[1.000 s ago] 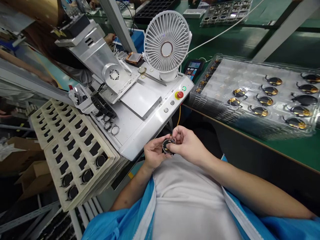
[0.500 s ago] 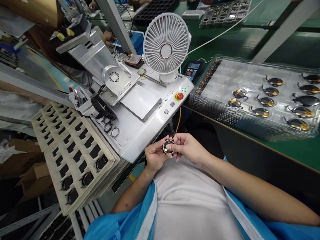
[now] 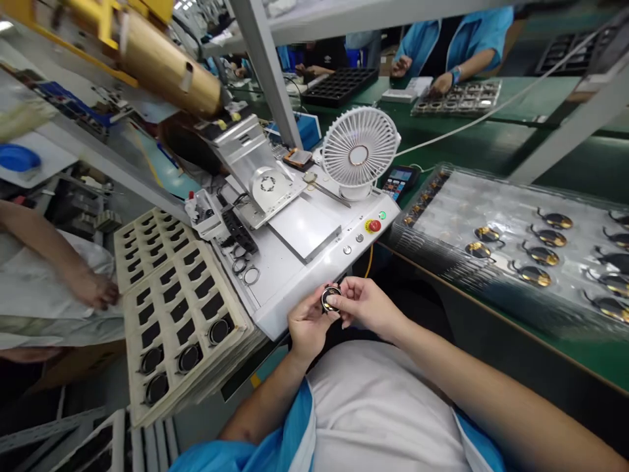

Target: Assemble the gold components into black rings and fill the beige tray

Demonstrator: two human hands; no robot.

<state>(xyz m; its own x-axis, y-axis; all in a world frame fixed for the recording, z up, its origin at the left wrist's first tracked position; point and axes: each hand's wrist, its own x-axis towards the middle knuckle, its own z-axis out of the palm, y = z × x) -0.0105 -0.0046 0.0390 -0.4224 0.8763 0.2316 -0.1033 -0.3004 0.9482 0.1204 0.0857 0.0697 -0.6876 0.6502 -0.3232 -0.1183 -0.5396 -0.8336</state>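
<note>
Both hands meet in front of my body, just off the front edge of the white machine [image 3: 289, 295]. My left hand [image 3: 307, 322] is closed around a round watch case [image 3: 332, 292] with a dark rim and a black and gold inside. With its thumb pressed on the inside of the case, my right hand [image 3: 366, 303] grips it from the other side. Some of the right fingers are hidden behind the case. Two loose metal rings [image 3: 251, 275] lie on the machine's left part.
At left, a stacked cream tray [image 3: 167, 328] holds several round watch pieces. Clear trays [image 3: 457, 190] with round black-gold parts stand at right. A white fan [image 3: 361, 151], red stop button [image 3: 375, 225] and keypad [image 3: 399, 182] stand behind. Co-workers' hands [image 3: 95, 288] show at left and far back.
The view has tilted up, so the surroundings sit lower and co-workers show at the back and left. Both hands stay on the watch case, the right thumb still pressed inside it.
</note>
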